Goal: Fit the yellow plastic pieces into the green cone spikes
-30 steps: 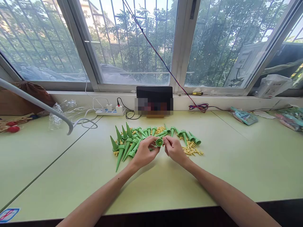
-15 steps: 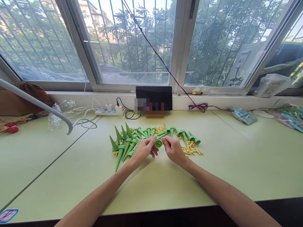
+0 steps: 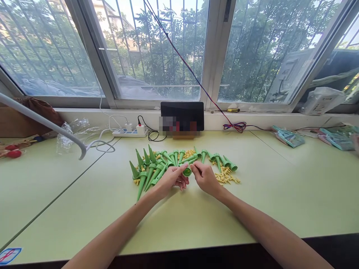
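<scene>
Between thumb and fingers, my left hand (image 3: 174, 178) holds a green cone (image 3: 187, 172) with its round open end turned toward me. My right hand (image 3: 204, 177) is closed in a pinch at the right side of that open end; whatever it grips is too small to make out. Several green spikes (image 3: 150, 174) lie and stand in a pile left of and behind my hands. More green cones (image 3: 218, 160) lie to the right, beside a heap of small yellow pieces (image 3: 226, 176).
A dark tablet (image 3: 182, 116) stands at the table's back edge. Left of it are a power strip (image 3: 129, 132) and cables. A grey curved arm (image 3: 45, 121) reaches in from the left. Blue packets (image 3: 288, 136) lie at the back right.
My left hand's fingers have curled in closer under the green cone, and its open end has shifted slightly left. My right hand has barely moved. At the far right edge, the packets have shifted.
</scene>
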`<state>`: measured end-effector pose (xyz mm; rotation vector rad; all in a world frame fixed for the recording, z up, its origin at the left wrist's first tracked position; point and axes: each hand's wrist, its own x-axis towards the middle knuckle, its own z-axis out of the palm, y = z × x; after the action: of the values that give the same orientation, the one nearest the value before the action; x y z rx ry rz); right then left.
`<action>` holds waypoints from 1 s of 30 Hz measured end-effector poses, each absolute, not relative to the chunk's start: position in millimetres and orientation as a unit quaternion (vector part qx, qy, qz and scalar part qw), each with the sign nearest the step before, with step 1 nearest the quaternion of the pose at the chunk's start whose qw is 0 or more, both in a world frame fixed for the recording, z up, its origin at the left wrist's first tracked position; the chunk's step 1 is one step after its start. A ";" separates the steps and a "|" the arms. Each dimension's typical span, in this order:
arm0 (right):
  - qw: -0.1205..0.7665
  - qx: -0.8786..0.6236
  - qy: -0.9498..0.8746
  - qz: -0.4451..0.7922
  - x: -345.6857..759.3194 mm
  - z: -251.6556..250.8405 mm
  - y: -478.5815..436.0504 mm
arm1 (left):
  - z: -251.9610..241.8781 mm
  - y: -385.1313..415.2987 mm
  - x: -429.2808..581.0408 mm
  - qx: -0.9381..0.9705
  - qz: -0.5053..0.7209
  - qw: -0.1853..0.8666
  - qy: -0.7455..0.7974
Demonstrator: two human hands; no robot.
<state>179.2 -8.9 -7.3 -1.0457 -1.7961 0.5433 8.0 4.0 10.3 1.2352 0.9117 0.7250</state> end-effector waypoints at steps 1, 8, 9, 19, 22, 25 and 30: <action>0.476 -0.428 -0.735 0.224 179.2 -7.3 -8.8 | 9.7 4.3 7.7 0.544 0.322 0.663 0.401; 0.474 -0.424 -0.736 0.233 179.1 -5.1 -9.4 | 13.5 2.7 7.6 0.553 0.329 0.666 0.378; 0.474 -0.423 -0.736 0.233 179.2 -4.9 -9.5 | 14.2 2.5 7.4 0.556 0.327 0.665 0.376; 0.477 -0.428 -0.733 0.225 180.8 -6.3 -7.2 | 17.2 -2.2 6.7 0.662 0.325 0.570 0.362; 0.476 -0.433 -0.731 0.227 181.3 -6.6 -6.3 | 17.4 -4.1 6.9 0.720 0.323 0.494 0.366; 0.478 -0.433 -0.729 0.231 181.3 -6.2 -6.4 | 15.0 -4.1 6.7 0.751 0.324 0.439 0.370; 0.484 -0.430 -0.725 0.233 180.7 -5.0 -7.4 | 11.5 -2.2 7.0 0.774 0.329 0.394 0.371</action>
<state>180.7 -7.4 -5.0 -1.0474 -1.7666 0.5670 7.0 -2.2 11.5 1.9633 0.9415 0.8337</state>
